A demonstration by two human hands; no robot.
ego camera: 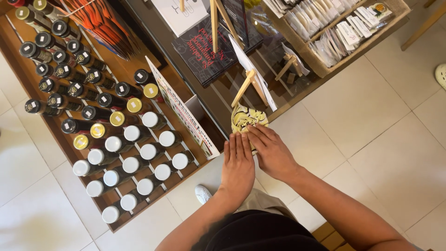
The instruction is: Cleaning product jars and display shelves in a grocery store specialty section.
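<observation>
A folded cloth with a cream and dark swirl pattern lies at the front edge of a dark glass-topped counter. My left hand lies flat, fingers together, with its fingertips at the cloth's near edge. My right hand rests beside it, fingers bent over the cloth's near right corner and pressing on it. Whether the fingers pinch the fabric I cannot tell. A small wooden easel with a white card stands just behind the cloth.
A sloping wooden rack at the left holds several bottles with black, gold and white caps. A printed sign stands along its right side. Dark books and a woven basket of small packets sit farther back. Pale floor tiles lie below.
</observation>
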